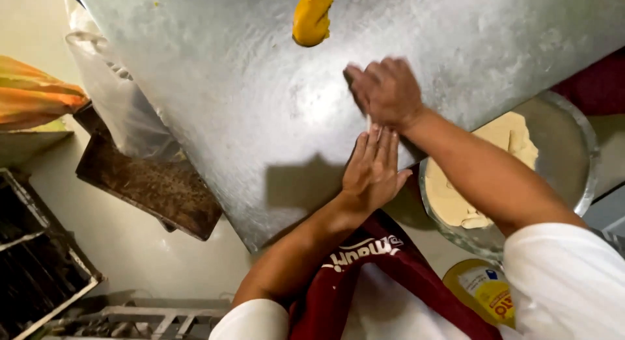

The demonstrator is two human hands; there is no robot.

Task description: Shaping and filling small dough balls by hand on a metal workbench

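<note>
Nearest the camera, the left hand [371, 167] lies over the near edge of the metal worktop [215, 86], palm up, fingers straight and pressed together, gripping nothing. Its fingertips meet the heel of the right hand [385, 89], which sits just beyond them, back upward, fingers loosely curled down toward the steel; whether those fingers pinch anything underneath cannot be told, though a small pale sliver [368, 124] shows right where the two hands touch. To the right of the left fingers, under the right forearm, a round metal bowl [579, 128] holds a pale mass of dough [456, 197]. Farther out, well beyond the right fingers and a little to their left, a lump of yellow dough [311, 18] rests on the worktop, apart from both hands.
</note>
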